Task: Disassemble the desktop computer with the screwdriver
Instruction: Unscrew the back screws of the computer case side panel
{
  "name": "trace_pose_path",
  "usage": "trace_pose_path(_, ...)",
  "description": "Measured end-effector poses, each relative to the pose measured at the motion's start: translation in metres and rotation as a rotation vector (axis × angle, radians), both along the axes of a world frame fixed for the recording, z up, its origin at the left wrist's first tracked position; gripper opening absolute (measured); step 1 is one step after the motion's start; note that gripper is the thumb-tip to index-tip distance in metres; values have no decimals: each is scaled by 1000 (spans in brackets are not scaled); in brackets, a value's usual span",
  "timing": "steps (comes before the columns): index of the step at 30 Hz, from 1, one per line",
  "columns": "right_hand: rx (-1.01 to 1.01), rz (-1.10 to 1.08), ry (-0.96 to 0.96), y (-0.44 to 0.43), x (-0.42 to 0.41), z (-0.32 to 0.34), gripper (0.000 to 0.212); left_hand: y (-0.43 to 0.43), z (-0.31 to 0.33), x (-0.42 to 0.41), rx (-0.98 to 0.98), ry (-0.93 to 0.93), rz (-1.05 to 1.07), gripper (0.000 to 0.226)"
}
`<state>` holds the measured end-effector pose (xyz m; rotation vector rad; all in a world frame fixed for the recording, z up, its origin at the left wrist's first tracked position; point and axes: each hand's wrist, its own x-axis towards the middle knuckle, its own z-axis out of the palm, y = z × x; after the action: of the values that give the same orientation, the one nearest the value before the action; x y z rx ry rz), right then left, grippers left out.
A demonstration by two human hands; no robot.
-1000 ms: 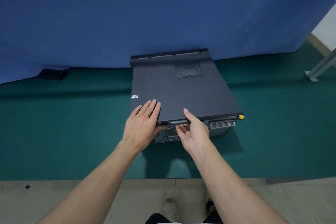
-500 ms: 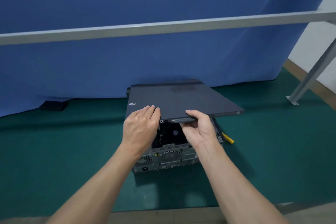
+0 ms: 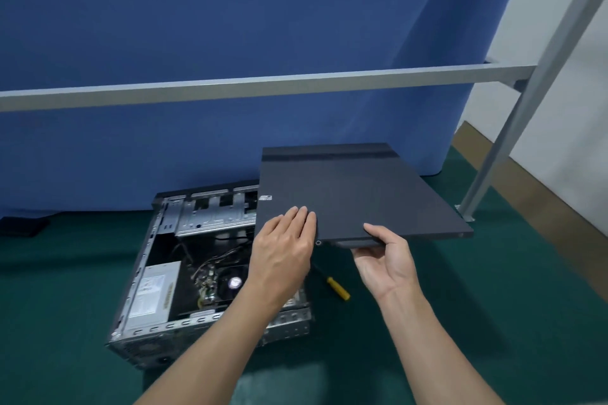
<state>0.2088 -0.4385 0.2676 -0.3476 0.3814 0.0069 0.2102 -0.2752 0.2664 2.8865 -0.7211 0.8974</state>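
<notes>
The dark grey side panel (image 3: 355, 194) is off the computer and held in the air to the right of it. My left hand (image 3: 283, 250) grips its near left corner, fingers on top. My right hand (image 3: 385, 260) holds the near edge from below, thumb on top. The computer case (image 3: 164, 276) lies open on the green mat, showing the power supply (image 3: 154, 293), a fan (image 3: 234, 282), cables and a metal drive cage (image 3: 214, 214). A screwdriver with a yellow handle (image 3: 337, 288) lies on the mat to the right of the case, under the panel.
A grey metal rail (image 3: 263, 87) crosses the view above the case, joined to a slanted leg (image 3: 506, 141) bolted down at the right. A blue curtain (image 3: 230, 10) hangs behind. A black flat object (image 3: 23, 227) lies at far left. Green mat (image 3: 493, 322) lies open to the right.
The panel has come fully off the case and moved up and to the right in both hands, uncovering the inside of the computer. The camera has tilted upward.
</notes>
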Motion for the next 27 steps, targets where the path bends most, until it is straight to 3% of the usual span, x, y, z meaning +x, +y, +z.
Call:
trace_pose_path(6, 3, -45, 81, -90, 5, -29, 26, -85, -25, 9, 8, 170, -107, 39)
trace_pose_path(11, 4, -57, 188, -140, 2, -62, 29, -127, -55, 15, 66, 374, -157, 53)
trace_pose_path(22, 105, -74, 404, -167, -11, -137, 47, -155, -136, 28, 179, 811, -189, 60)
trace_pose_path(27, 106, -77, 523, -172, -15, -161, 36, -159, -160, 29, 210, 895, -206, 64)
